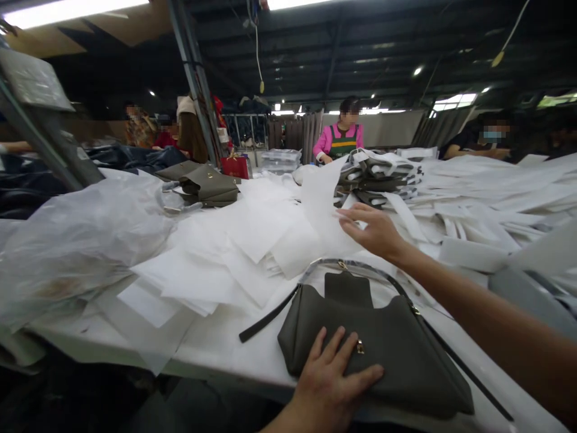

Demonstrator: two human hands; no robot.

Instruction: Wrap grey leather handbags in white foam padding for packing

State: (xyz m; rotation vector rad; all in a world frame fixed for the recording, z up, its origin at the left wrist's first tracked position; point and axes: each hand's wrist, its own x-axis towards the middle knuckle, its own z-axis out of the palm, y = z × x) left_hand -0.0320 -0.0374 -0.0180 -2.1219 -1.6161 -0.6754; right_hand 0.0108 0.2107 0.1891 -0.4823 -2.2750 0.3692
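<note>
Left hand (327, 376) spread flat on the dark handbag (399, 340), right hand (372, 230) at a white sheet (319, 187).
The right seems to pinch it, though blur hides the grip; the handbag lies at the table's (225, 356) near edge, where gentle palm pressure should steady it unmarked.

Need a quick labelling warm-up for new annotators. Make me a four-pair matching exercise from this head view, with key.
1. Left hand
2. Right hand
3. Near handbag
4. Clear plastic

A. Dark olive, with a gold-coloured clasp
B. Heaped at the left of the picture
C. Fingers spread on the front of a bag
D. At the edge of a raised white sheet

Pairs: 1-C, 2-D, 3-A, 4-B
</note>
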